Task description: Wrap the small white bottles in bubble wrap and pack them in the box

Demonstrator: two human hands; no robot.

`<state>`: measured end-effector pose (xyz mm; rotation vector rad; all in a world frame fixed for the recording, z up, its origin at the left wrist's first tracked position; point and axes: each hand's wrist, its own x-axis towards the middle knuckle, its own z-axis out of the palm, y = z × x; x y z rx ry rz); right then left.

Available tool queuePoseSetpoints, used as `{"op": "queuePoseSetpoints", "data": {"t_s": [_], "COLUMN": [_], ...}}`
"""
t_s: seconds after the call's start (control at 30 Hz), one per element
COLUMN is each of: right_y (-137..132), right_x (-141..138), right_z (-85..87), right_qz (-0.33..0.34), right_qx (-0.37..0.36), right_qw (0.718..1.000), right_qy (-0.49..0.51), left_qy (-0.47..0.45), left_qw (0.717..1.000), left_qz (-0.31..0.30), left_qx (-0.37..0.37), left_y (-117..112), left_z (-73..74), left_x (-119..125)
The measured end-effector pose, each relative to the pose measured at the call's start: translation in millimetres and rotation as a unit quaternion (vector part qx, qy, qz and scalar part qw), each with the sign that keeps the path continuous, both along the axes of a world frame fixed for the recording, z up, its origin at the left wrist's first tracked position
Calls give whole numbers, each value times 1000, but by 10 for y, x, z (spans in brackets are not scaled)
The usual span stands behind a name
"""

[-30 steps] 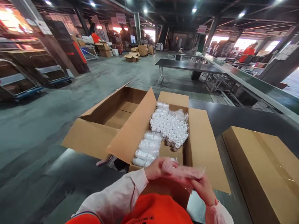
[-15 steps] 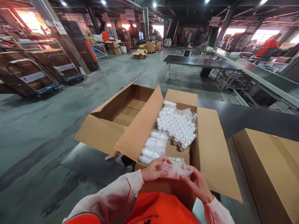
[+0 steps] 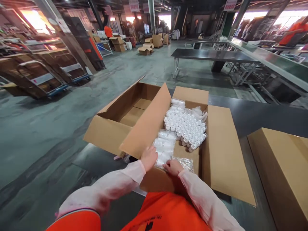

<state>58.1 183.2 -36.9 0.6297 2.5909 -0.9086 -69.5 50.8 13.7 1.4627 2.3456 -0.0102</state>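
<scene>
An open cardboard box [image 3: 223, 160] stands in front of me. Inside it, several small white bottles [image 3: 186, 128] stand upright at the far end, and clear-wrapped packs of bottles [image 3: 166, 141] lie in a row on the left. My left hand [image 3: 149, 157] and my right hand [image 3: 172, 166] reach over the near wall of the box. Both close on the nearest wrapped pack [image 3: 160, 159], which sits low inside. A piece of bubble wrap [image 3: 186, 163] lies on the box floor right of my right hand.
A second open, empty box [image 3: 113, 128] adjoins on the left. A closed carton [image 3: 284, 166] lies at the right on the dark table [image 3: 252, 118]. Beyond are a concrete floor, a steel table [image 3: 211, 55], trolleys [image 3: 48, 80], more cartons and people in orange.
My hands held the clear-wrapped pack up near my chest; they have moved forward and down into the box with it. The camera has tilted down and slightly left.
</scene>
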Motion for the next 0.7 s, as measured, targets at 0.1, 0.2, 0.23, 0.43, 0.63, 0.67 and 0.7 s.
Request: {"op": "queuePoseSetpoints", "data": {"t_s": [0.1, 0.2, 0.23, 0.43, 0.63, 0.67, 0.7], "right_y": [291, 614, 681, 745, 730, 711, 690], "right_x": [133, 315, 365, 464, 678, 736, 790], "right_z": [-71, -209, -265, -404, -290, -317, -360], "right_qz": [-37, -71, -68, -66, -54, -37, -28], "right_qx": [73, 137, 144, 154, 54, 10, -29], "right_qw": [996, 986, 985, 985, 997, 999, 999], "right_qy": [-28, -63, -67, -33, 13, 9, 3], "left_qy": [17, 5, 5, -12, -115, -126, -132], "left_qw": [999, 999, 999, 996, 982, 982, 982], "left_qz": [-20, -13, -10, -16, -21, -14, -2], "left_qx": [-31, -41, -39, 88, 147, 142, 138], "left_y": [14, 73, 98, 229, 508, 609, 728], "left_z": [-187, -285, -278, 46, 176, 154, 121], "left_x": [62, -41, -71, 116, 365, 361, 345]}}
